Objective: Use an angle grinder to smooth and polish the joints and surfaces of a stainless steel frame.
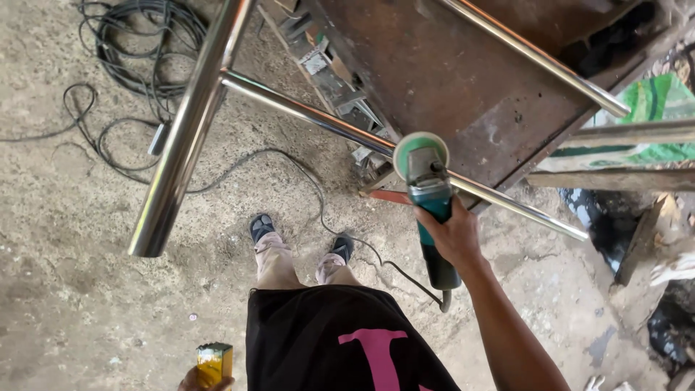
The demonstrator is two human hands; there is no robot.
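Observation:
My right hand [452,235] grips the body of a teal angle grinder [433,210]. Its round white polishing disc [420,150] rests against a shiny steel tube [318,119] that runs diagonally across the view. That tube is joined to a thicker polished steel pipe [184,137] on the left. At the bottom left edge, my left hand [203,380] holds a small yellow-green block [214,362]; only the fingers show. The grinder's black cord [376,253] trails down past my feet.
A rusty metal table [463,80] stands behind the tubes, with another steel tube [536,54] lying across it. Black cables [137,51] coil on the concrete floor at upper left. Wooden planks [630,177] and green cloth [651,101] sit at right.

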